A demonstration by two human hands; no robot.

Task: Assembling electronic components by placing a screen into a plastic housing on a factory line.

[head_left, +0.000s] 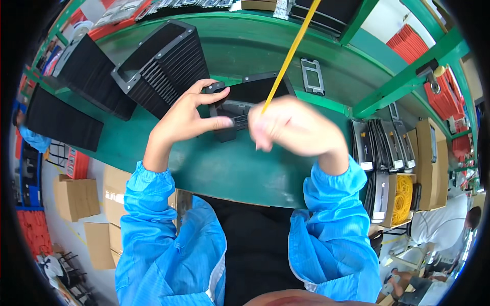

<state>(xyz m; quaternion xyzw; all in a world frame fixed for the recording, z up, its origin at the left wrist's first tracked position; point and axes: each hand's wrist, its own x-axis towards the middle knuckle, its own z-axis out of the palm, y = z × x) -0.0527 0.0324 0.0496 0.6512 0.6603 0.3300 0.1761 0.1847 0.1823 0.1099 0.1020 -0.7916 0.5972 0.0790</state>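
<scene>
My left hand (189, 112) reaches over the green bench with its thumb and fingers round the near-left end of a black rectangular part (237, 108). Behind and to the right of that part stands a dark panel-like piece (263, 86), partly covered. My right hand (301, 127) is blurred by motion at the right end of the part, its fingers curled. A taut yellow cord (291, 53) comes down from above and ends at this hand. A small thin tip shows below the fingers; what the hand holds is hidden.
Tall stacks of black ribbed frames (178, 66) and black blocks (64, 120) stand at left on the green bench (240, 171). A grey metal frame (312, 76) leans at the back. Right are dark panels (383, 145), a cardboard box (431, 163) and coiled yellow cord (402, 199).
</scene>
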